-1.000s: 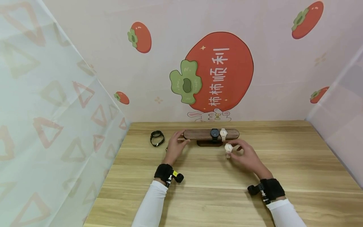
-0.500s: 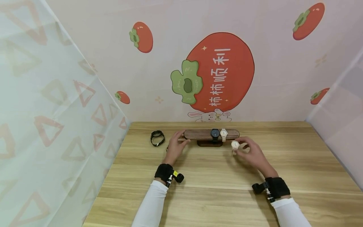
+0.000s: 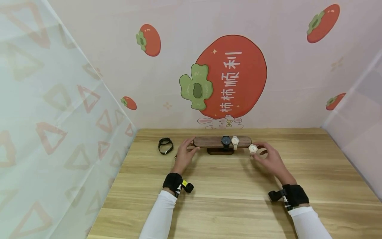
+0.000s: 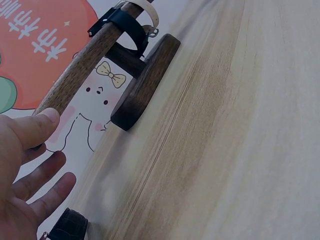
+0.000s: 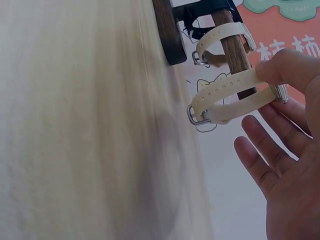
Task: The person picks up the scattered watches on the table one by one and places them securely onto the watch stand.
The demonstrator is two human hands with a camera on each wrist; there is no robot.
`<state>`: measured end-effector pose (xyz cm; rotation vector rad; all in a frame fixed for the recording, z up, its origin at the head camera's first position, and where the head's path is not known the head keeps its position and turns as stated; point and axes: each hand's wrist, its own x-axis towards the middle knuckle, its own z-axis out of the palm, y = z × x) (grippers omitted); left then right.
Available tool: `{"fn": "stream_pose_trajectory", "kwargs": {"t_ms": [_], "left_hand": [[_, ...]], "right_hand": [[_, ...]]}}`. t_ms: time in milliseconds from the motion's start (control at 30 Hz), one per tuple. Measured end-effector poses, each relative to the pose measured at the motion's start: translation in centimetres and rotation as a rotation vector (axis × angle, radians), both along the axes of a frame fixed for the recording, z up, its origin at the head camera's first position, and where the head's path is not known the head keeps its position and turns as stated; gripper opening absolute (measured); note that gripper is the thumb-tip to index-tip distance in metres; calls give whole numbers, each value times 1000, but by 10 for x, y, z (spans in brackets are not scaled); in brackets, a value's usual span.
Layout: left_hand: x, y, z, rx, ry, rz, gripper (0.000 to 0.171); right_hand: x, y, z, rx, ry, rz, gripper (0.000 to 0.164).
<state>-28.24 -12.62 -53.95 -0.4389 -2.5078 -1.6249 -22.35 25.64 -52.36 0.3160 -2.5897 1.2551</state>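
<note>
My left hand [image 3: 182, 158] pinches the left end of a dark wooden watch stand [image 3: 206, 142], thumb on the near side in the left wrist view. A black watch [image 3: 226, 140] and a cream watch [image 3: 235, 141] sit side by side round its bar, right of the middle. My right hand [image 3: 273, 162] pinches a second cream watch [image 3: 253, 149] at the bar's right end. Its strap [image 5: 227, 92] is buckled into a loop. The bar's end [image 5: 246, 93] shows through that loop in the right wrist view; I cannot tell whether it is inside.
A black watch [image 3: 165, 146] stands on the wooden table [image 3: 215, 205] left of the stand. Beside my left hand is another dark strap [image 4: 71, 224], mostly hidden in the head view. A printed wall [image 3: 286, 109] rises behind the table.
My right hand has moved right and slightly away from me, carrying the cream watch from in front of the stand to the bar's right end. My left hand keeps its place.
</note>
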Motion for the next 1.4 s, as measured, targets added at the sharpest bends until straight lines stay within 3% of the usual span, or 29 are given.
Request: {"fn": "stream_pose_trajectory", "kwargs": {"t_ms": [567,1000,1400], "left_hand": [[0,0,-1,6,-18,13,62],[-2,0,-1,2,-21,21,63],[-1,1,0,3,-45,36,63]], "right_hand": [[-14,6,9,-29,-56,-2,48],[-27,2,7,-56,-31,15,48],[-29,0,9,-45,-53,43,50]]}}
